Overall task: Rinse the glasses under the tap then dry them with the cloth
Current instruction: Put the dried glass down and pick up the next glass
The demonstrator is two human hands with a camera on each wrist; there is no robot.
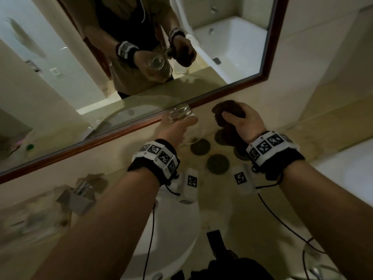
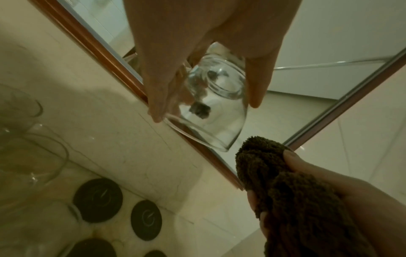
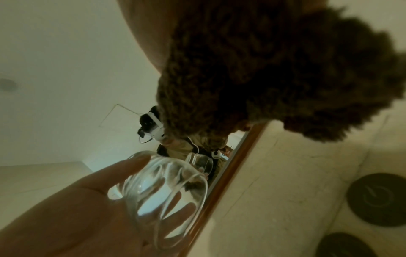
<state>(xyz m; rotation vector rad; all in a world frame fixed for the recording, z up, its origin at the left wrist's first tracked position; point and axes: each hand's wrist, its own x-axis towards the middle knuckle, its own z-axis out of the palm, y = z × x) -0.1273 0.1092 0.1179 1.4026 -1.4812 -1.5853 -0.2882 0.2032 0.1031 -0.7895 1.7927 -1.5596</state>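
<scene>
Brown cloth [image 1: 228, 110] — clear glass [image 1: 180, 115].

Head looks down; blurry wrist views perhaps share mirror [image 2: 114, 57].

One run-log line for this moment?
stage: drying | left hand: holds glass | right hand: holds cloth | cloth-glass: apart

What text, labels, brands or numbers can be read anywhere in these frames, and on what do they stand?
No readable words or numbers.
Wristbands: black-and-white square marker patterns, no letters.
Dark round coasters: a faint emblem, no legible text.
Glass and cloth: no label visible.
</scene>
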